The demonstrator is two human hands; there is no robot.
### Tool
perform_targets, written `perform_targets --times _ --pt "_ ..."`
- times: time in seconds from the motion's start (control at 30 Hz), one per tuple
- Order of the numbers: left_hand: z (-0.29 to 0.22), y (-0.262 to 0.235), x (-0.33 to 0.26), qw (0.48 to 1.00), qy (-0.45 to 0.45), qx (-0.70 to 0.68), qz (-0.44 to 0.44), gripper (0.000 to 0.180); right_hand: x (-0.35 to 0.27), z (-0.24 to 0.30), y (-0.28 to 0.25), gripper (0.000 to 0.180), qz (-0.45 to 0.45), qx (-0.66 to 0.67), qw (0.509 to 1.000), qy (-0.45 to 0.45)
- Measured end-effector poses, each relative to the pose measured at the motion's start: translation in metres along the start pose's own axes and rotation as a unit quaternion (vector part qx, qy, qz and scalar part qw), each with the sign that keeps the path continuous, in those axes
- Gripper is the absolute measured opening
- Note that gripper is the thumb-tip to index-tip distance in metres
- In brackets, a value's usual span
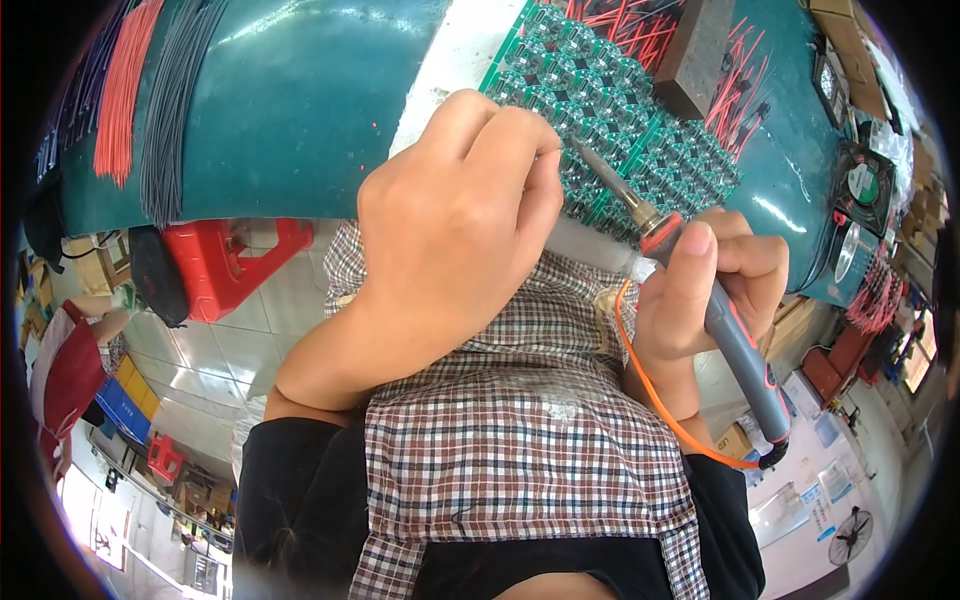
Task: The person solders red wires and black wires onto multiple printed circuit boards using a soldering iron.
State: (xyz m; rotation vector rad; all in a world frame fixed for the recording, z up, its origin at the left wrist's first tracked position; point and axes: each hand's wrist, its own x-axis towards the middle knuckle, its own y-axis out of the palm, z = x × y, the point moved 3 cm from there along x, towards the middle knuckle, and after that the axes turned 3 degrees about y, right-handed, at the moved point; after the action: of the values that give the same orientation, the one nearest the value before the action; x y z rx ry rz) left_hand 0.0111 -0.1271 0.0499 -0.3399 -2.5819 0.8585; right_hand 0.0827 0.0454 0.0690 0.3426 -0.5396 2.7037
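A soldering iron (742,360) with a grey and red handle is in my right hand (712,285), its metal tip pointing up and left over a panel of green circuit boards (610,100). An orange cord (645,385) loops below from the handle's end. My left hand (462,205) is closed in a pinch at the panel's near left edge, close to the iron's tip. Whatever lies between those fingers is hidden. Small dark components cover the boards in rows.
Black wires (175,110) and red wires (128,90) hang over the green table (310,110) at left. A dark metal bar (697,55) rests by more red wires (738,90). A small fan (862,185) stands right. A red stool (215,270) is below; another person (70,370) is far left.
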Motion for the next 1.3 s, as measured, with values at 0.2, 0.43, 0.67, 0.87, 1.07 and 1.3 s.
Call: perform_targets --times 0.2,0.43,0.67,0.87,1.07,1.3 --pt "0.0012 0.0015 -0.0017 1.0 -0.005 0.003 0.005 0.01 0.0001 -0.0001 0.003 0.029 0.003 -0.01 1.0 -0.013" --pt "0.0009 0.006 -0.0005 1.0 -0.007 -0.011 -0.003 0.01 -0.0008 -0.0006 0.003 0.029 -0.002 0.004 1.0 -0.014" --pt "-0.0019 0.0043 -0.0008 1.0 -0.002 -0.006 -0.01 0.01 -0.0012 0.0001 -0.003 0.028 -0.01 -0.029 0.999 -0.016" --pt "-0.0017 0.0061 -0.0011 1.0 -0.004 0.006 0.0 0.01 -0.0015 -0.0007 -0.0044 0.028 -0.004 -0.029 1.0 -0.012" --pt "-0.0029 0.0066 0.0 1.0 -0.004 0.012 0.001 0.01 -0.0008 -0.0019 -0.0008 0.028 -0.008 -0.019 1.0 -0.012" --pt "-0.0033 0.0049 0.0009 1.0 0.005 0.006 0.0 0.009 -0.0025 -0.0021 0.0009 0.028 -0.024 -0.009 1.0 0.006"
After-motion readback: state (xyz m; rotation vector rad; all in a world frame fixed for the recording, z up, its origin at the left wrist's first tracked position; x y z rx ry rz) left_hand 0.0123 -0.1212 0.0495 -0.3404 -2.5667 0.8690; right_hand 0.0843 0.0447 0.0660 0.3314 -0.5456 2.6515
